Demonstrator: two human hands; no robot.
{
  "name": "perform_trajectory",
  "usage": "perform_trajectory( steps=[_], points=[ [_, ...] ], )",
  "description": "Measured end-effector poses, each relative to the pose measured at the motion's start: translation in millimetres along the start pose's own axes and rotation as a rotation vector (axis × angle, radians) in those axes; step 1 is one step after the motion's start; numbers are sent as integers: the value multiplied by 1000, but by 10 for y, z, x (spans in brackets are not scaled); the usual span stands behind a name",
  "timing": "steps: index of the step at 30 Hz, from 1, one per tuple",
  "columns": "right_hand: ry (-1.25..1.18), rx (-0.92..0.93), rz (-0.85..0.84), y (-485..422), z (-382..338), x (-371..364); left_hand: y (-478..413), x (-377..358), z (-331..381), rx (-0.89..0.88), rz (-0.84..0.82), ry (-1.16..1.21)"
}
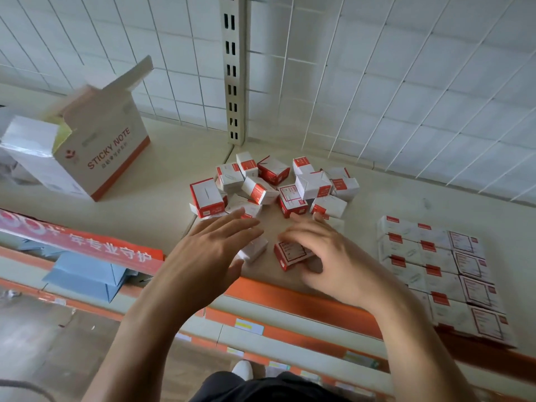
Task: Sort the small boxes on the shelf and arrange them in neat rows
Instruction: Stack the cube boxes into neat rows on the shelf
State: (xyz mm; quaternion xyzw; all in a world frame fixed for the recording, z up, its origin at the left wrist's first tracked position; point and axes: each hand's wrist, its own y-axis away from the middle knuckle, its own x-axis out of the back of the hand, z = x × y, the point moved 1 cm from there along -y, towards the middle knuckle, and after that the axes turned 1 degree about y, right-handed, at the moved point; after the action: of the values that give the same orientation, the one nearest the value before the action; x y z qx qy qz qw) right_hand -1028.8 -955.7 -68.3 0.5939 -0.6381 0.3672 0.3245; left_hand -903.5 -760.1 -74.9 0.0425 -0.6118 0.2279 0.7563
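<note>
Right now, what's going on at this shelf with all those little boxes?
A person is sorting small red-and-white boxes on a shop shelf. A jumbled pile sits mid-shelf, and tidy rows are laid out to its right. The left hand hovers flat over a white box at the pile's near edge. The right hand curls over a red-framed box beside it; blur hides whether it grips. An opened sticky-note carton stands at left.

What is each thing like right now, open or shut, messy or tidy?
Sticky note carton: open, flaps up.
Loose pile of small boxes: jumbled, unsorted.
Rows of small boxes: neat, lying flat.
Left hand: open, fingers straight, over a white box.
Right hand: fingers curled round a red-edged box.
</note>
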Motion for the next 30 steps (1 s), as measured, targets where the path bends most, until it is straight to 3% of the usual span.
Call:
perform_trajectory(
  steps=[9, 15, 25, 30],
  points=[
    [-128, -20, 282, 25, -3, 54, -159, 33, 18, -89, 2, 69],
    [-79, -129, 450, 312, 102, 255, -411, 28, 330, -132, 68, 183],
    [18, -435, 608, 1234, 458, 687, -1017, -295, 1229, -381, 21, 357],
    [31, -498, 619, 1547, 615, 835, -1199, -460, 1580, -436, -36, 381]
  ],
)
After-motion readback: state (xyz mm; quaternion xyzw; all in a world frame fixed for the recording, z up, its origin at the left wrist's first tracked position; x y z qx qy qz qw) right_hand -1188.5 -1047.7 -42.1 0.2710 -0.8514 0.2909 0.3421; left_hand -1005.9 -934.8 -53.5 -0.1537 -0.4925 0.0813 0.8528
